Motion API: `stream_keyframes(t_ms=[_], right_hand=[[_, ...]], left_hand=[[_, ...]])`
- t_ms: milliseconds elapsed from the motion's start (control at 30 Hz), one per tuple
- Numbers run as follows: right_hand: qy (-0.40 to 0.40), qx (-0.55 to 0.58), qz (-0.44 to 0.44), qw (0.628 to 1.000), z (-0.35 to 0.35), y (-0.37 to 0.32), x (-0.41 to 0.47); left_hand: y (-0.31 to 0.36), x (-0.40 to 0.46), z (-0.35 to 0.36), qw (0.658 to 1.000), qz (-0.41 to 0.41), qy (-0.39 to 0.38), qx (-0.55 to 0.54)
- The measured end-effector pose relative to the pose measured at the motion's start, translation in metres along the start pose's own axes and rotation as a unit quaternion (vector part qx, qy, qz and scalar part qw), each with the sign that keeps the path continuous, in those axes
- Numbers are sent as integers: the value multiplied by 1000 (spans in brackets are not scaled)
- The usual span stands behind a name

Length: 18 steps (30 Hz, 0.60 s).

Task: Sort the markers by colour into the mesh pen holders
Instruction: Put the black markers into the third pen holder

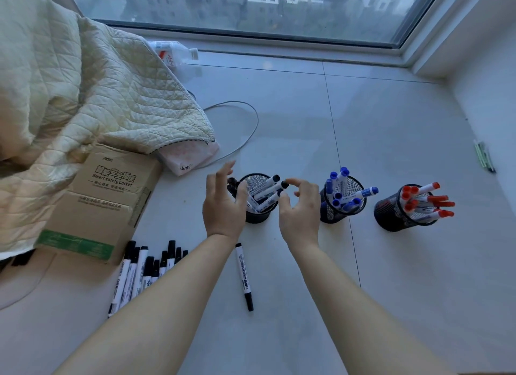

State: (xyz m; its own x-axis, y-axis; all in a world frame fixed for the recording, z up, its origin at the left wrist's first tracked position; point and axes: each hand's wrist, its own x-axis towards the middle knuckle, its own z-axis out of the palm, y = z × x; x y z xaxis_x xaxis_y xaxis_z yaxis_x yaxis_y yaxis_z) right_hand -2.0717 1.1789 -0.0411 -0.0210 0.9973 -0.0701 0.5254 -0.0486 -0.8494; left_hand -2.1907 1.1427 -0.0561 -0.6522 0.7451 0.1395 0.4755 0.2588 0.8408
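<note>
Ranged left to right across the pale floor (391,291): a holder of black markers (259,217), a holder of blue markers (342,214), a holder of red markers (402,221), each sorted to one colour.

Poised at the black holder's left rim: the left hand (223,207), fingers spread and relaxed, holding nothing. At its right rim: the right hand (300,210), forefinger and thumb curved round the cap end of a leaning marker (269,190). Impossible to tell whether pinching that cap or merely beside it.

Left to sort, judging by the floor: black only. Lying between the two forearms, a single black marker (244,275), long axis running near to far, longer black end toward the near side, just near of both wrists. Farther left and nearer, a heap of black markers (139,265) against a cardboard box (103,204), partly hidden by the left forearm.

Likely next: reach back for the single marker. Roughly midway between the hands, slightly closer to the left wrist; easiest taken across its barrel from above, then tipped upright for the black holder straight ahead of it. Heap plainly within the left hand's side.
</note>
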Motion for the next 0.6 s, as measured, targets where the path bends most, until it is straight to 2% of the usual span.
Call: stream_keyframes(t_ms=[200, 300, 367, 500, 600], right_hand=[[15, -22, 4, 1000, -5, 8, -27], [5, -20, 27, 999, -3, 15, -43], [-10, -17, 54, 998, 0, 19, -54], [-83, -30, 110, 990, 11, 30, -76], [-172, -116, 163, 965, 24, 39, -89]], left_hand=[[-4, -3, -9, 988, -17, -117, 100], [-8, -9, -19, 984, 2, -157, 87], [-16, -16, -30, 986, -17, -153, 63], [-44, -37, -55, 982, -92, -148, 74], [-67, -54, -75, 974, -146, -158, 76]])
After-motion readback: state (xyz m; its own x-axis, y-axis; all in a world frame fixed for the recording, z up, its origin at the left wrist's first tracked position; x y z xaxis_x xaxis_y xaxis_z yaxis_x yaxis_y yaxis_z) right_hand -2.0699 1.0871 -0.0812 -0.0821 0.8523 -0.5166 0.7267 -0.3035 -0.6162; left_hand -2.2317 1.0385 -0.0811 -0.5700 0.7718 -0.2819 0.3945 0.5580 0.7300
